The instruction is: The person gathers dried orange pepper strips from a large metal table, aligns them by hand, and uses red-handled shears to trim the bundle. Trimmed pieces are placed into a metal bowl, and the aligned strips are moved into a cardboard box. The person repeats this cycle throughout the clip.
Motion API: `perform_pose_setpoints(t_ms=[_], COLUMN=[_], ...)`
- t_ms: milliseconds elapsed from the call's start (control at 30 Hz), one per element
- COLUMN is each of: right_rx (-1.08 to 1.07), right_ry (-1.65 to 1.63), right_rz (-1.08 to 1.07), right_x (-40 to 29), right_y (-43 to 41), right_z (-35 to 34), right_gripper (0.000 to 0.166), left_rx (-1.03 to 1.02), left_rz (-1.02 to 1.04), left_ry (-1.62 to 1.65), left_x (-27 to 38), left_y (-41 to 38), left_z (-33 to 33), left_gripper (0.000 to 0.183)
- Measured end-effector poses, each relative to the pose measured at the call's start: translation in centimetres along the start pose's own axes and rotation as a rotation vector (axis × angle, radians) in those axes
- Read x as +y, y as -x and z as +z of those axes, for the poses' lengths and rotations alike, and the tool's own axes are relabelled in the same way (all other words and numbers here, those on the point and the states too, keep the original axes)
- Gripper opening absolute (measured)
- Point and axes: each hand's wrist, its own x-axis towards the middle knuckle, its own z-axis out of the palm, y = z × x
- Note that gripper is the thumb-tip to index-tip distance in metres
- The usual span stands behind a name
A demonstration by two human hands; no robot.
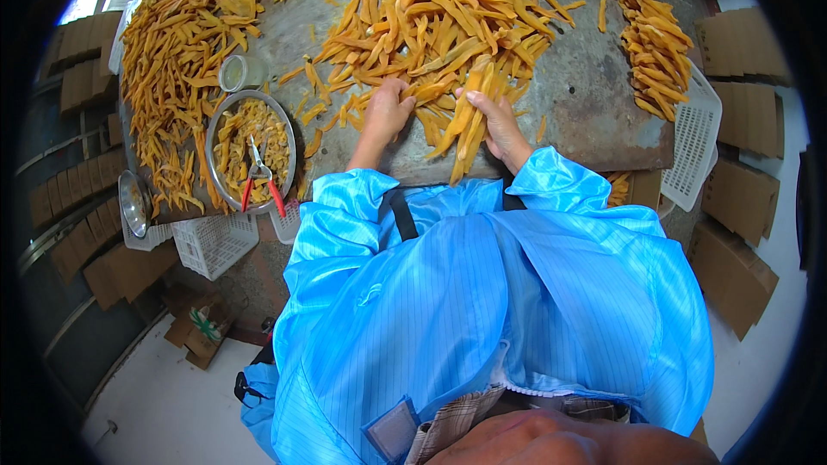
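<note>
Long orange dried strips, which look like sweet potato, lie in a loose heap point(439, 19) in front of me. My right hand point(504, 126) grips a small bunch of strips point(470, 119), thumb on top, their ends pointing down towards the table's near edge. To its left, my left hand point(387, 110) rests at the near side of the heap, thumb and fingers against strips. Its fingertips are partly hidden, so whether it holds one cannot be told.
A steel bowl point(290, 135) of small pieces carries red-handled snips point(261, 174). Beside it stands a clear jar point(234, 73). More strips point(187, 32) cover the table's left side; a stacked row point(656, 55) lies right. White plastic crates point(694, 135) and cardboard boxes point(736, 200) surround the metal-topped table point(581, 103).
</note>
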Motion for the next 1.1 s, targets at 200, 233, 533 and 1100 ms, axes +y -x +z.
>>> perform_pose_setpoints(t_ms=[200, 233, 533, 1100], right_rx=[-0.072, -0.098, -0.171, -0.353], right_ry=[0.037, 0.033, 0.094, 0.295], right_rz=[-0.048, -0.065, -0.121, -0.026], right_x=[-1.0, -1.1, -2.2, -2.8], right_y=[-0.4, -0.6, -0.4, -0.9], right_z=[1.4, 1.8, 4.9, 10.8], right_gripper=[0.047, 0.047, 0.045, 0.048], left_rx=[0.091, 0.085, 0.002, 0.013], left_rz=[-0.070, -0.080, 0.086, 0.021], left_ry=[0.314, 0.421, 0.480, 0.899], left_x=[2.5, 3.1, 7.4, 3.7], left_y=[0.8, 1.2, 4.1, 5.0], left_z=[-2.7, -3.2, -3.1, -6.9], left_gripper=[0.020, 0.018, 0.026, 0.023])
